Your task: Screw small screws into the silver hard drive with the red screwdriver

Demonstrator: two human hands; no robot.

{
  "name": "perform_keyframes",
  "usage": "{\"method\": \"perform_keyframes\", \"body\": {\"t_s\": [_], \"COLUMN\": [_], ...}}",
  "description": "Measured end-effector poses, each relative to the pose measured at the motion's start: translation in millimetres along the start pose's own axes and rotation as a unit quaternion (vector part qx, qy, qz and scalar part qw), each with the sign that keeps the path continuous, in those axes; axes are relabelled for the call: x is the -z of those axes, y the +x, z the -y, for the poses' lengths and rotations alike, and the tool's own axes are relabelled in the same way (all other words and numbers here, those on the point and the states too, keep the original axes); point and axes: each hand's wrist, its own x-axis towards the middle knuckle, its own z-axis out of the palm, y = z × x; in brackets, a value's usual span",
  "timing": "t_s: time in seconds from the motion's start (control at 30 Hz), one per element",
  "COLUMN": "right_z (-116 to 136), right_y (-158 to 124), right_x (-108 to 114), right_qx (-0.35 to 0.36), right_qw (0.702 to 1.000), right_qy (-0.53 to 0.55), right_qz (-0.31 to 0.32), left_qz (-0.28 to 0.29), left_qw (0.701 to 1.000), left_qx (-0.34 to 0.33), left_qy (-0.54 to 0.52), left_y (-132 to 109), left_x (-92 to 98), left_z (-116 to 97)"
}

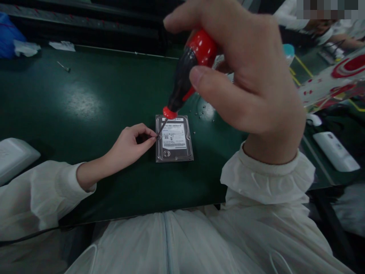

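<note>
A hard drive lies label up on the green table. My right hand is wrapped round the red and black handle of a screwdriver, held tilted above the drive. Its thin shaft runs down to the left edge of the drive. At that spot the thumb and forefinger of my left hand are pinched together by the screwdriver's tip. Whatever they hold, if anything, is too small to make out. Several small screws are scattered on the table just right of the drive, partly behind my right hand.
A white plastic object stands at the left edge. A small metal piece, paper scraps and a blue bag lie farther back. At right are a white device and a red and white wrapper. Another person's sleeve shows behind.
</note>
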Motion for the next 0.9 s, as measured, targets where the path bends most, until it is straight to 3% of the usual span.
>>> {"method": "perform_keyframes", "body": {"t_s": [0.23,0.43,0.6,0.8,0.9], "right_z": [-0.8,-8.4,-4.1,-1.3,0.0], "right_y": [0.9,4.3,0.5,-1.6,-0.6], "right_x": [-2.7,-4.0,-1.6,1.5,0.1], "right_qx": [-0.04,0.018,-0.026,-0.002,-0.032], "right_qw": [0.999,1.0,0.999,1.0,0.999], "right_qy": [-0.025,0.01,-0.015,0.0,-0.019], "right_qz": [-0.021,-0.007,-0.017,0.007,-0.01], "left_qz": [0.001,0.002,-0.001,-0.005,-0.002], "left_qw": [1.0,1.0,1.0,1.0,1.0], "left_qx": [-0.001,0.006,0.007,-0.007,-0.009], "left_qy": [0.004,0.006,0.005,-0.008,0.001], "left_y": [-0.2,0.3,0.9,0.0,0.3], "left_x": [-0.7,-0.1,-0.3,-1.0,-0.9], "left_z": [0.9,-0.4,-1.5,0.9,1.5]}}
